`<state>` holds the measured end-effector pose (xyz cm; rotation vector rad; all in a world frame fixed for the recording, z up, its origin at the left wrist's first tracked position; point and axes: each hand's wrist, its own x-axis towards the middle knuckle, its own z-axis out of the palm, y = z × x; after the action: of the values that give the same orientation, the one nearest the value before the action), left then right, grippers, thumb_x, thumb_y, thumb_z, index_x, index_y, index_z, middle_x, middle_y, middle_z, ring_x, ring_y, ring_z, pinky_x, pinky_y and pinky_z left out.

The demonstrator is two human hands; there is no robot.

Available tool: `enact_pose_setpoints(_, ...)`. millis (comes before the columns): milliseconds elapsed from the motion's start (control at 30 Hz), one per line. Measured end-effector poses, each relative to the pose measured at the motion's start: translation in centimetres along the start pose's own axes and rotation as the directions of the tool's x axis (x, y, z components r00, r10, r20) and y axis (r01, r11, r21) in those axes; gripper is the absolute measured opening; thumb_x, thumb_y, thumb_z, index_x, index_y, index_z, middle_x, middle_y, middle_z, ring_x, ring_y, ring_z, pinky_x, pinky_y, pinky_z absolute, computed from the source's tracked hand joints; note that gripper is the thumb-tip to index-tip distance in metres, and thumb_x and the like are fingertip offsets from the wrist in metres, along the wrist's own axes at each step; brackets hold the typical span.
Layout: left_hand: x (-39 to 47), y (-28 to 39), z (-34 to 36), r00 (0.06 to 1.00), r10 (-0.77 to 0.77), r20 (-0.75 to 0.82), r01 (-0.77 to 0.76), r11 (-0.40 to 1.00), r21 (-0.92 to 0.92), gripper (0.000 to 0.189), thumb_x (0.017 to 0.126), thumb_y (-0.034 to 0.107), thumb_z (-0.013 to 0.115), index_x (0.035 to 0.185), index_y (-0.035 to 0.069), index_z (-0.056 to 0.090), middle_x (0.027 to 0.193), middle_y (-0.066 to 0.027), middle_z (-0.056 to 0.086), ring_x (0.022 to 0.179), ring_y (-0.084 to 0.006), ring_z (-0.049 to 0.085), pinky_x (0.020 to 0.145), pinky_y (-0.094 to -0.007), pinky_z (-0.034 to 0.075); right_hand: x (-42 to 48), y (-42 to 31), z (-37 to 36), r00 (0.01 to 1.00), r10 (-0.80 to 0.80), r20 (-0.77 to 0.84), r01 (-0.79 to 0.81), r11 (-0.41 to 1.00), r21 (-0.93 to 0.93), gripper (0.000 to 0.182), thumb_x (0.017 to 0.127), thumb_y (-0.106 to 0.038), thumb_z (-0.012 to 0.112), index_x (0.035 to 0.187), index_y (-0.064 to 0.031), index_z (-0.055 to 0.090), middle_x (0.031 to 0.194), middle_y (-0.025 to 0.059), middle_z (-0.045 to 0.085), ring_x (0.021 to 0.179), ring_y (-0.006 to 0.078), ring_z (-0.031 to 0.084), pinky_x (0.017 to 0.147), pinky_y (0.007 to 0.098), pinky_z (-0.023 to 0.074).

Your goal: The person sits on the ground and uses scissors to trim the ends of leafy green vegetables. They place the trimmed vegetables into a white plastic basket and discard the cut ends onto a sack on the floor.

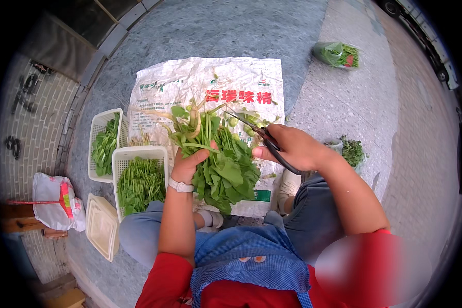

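A bunch of leafy greens with pale roots [225, 165] is gripped in my left hand [188, 163], its root ends pointing away from me and its leaves hanging towards my lap. My right hand [296, 146] holds black-handled scissors [271, 144], their blades parted slightly beside the stems and roots. Beneath both hands a white woven plastic sack [169, 79] bearing printed writing lies flat on the ground. Green trimmings [250, 125] are scattered on the sack near the scissors, and cut root ends [140, 138] lie by its left edge.
Two white plastic baskets stand left: the nearer basket [139, 149] holds cut greens, the farther basket [93, 144] leafy ones. An empty cream basket [100, 227] sits near a white bag [54, 192]. Bagged greens [337, 56] lie far right; another bag of greens [350, 152] is beside my knee.
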<state>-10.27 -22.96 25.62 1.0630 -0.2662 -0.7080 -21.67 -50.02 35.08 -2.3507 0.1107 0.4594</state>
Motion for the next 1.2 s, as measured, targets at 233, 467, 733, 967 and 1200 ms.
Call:
enact_pose_setpoints(233, 0.4, 0.3, -0.2, 0.986, -0.026, -0.166, 0.039, 0.996, 0.077, 0.053, 0.078, 0.015, 0.077, 0.124, -0.001, 0.056, 0.106, -0.0128, 0.068, 0.096, -0.0214, 0.065, 0.087, -0.0365, 0.053, -0.2, -0.2, -0.7, 0.999, -0.041, 0.023, 0.041, 0.999, -0.027, 0.080, 0.083, -0.077, 0.048, 0.087, 0.0025, 0.057, 0.083, 0.0236, 0.063, 0.084, 0.0390, 0.064, 0.077, 0.0465, 0.0484)
enact_pose_setpoints(467, 0.2, 0.8, 2.9, 1.000, 0.025, 0.010, -0.027, 0.974, 0.227, 0.061, 0.081, 0.006, 0.073, 0.136, -0.001, 0.048, 0.125, -0.0130, 0.060, 0.106, -0.0232, 0.064, 0.095, -0.0379, 0.049, 1.1, -1.0, 0.7, 0.997, -0.078, 0.028, 0.080, 0.996, -0.048, 0.079, 0.083, -0.076, 0.049, 0.090, 0.0024, 0.060, 0.089, 0.0239, 0.064, 0.090, 0.0387, 0.064, 0.079, 0.0462, 0.0492)
enact_pose_setpoints(733, 0.1, 1.9, 3.3, 0.993, -0.081, 0.088, 0.054, 0.961, 0.273, 0.063, 0.082, 0.014, 0.069, 0.138, -0.001, 0.045, 0.105, -0.0119, 0.066, 0.095, -0.0221, 0.064, 0.087, -0.0356, 0.049, 1.6, -0.6, 0.6, 0.985, -0.146, -0.087, 0.135, 0.984, -0.115, 0.063, 0.082, -0.060, 0.066, 0.069, 0.0013, 0.060, 0.063, 0.0195, 0.057, 0.063, 0.0393, 0.059, 0.060, 0.0443, 0.0461)
enact_pose_setpoints(967, 0.6, 2.1, 1.1, 0.979, -0.062, -0.195, 0.110, 0.964, 0.243, 0.035, 0.082, 0.015, 0.070, 0.112, -0.002, 0.063, 0.098, -0.0107, 0.069, 0.086, -0.0176, 0.065, 0.076, -0.0327, 0.054, 0.8, 0.1, 0.3, 0.950, -0.241, -0.201, 0.214, 0.966, -0.149, 0.059, 0.082, -0.057, 0.067, 0.078, 0.0011, 0.058, 0.073, 0.0185, 0.058, 0.070, 0.0395, 0.061, 0.063, 0.0449, 0.0481)
enact_pose_setpoints(1200, 0.1, 2.0, 2.9, 0.950, -0.236, -0.205, 0.244, 0.970, 0.016, 0.037, 0.083, 0.012, 0.070, 0.116, -0.002, 0.060, 0.098, -0.0097, 0.069, 0.085, -0.0187, 0.066, 0.075, -0.0319, 0.054, 0.9, -0.8, 1.5, 0.946, -0.247, -0.210, 0.185, 0.943, -0.275, 0.071, 0.080, -0.067, 0.062, 0.096, 0.0019, 0.058, 0.093, 0.0209, 0.059, 0.095, 0.0378, 0.062, 0.082, 0.0442, 0.0502)
